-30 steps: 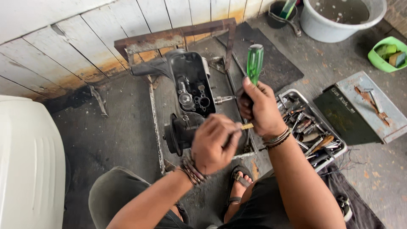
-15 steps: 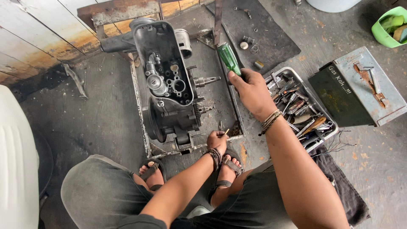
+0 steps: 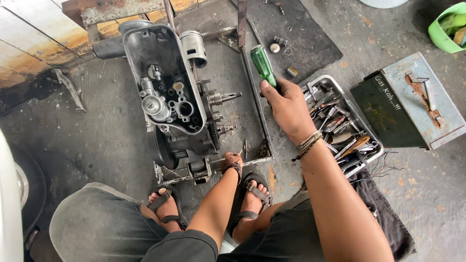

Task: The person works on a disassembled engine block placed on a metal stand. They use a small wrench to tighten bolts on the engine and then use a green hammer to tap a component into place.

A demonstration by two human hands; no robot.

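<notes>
— What did we log for the hands?

— Two in view. The right hand (image 3: pixel 286 104) was closed round one green-handled screwdriver (image 3: pixel 262 64), handle pointing up and away, its shaft hidden under the palm. It hung just left of the metal tool tray (image 3: pixel 365 133). The left hand (image 3: pixel 232 160) was down low at the near end of the engine case (image 3: pixel 167 97), curled at a thin metal piece there (too small for us to name); how tight its grip was we could not tell.

— Counts?

— One engine case, lying open on the floor inside a rusty frame (image 3: pixel 257 97), with one piston (image 3: pixel 193 46) standing out at its far end. One tray, crowded with hand tools we could not count. One green box (image 3: pixel 383 114) with its grey lid (image 3: pixel 427 104) open beside it. One green bowl (image 3: pixel 446 26) at the top corner. Two sandalled feet, wristbands on both wrists.

— And the mat?

— One dark mat (image 3: pixel 301 39), a few small loose parts on it.
</notes>
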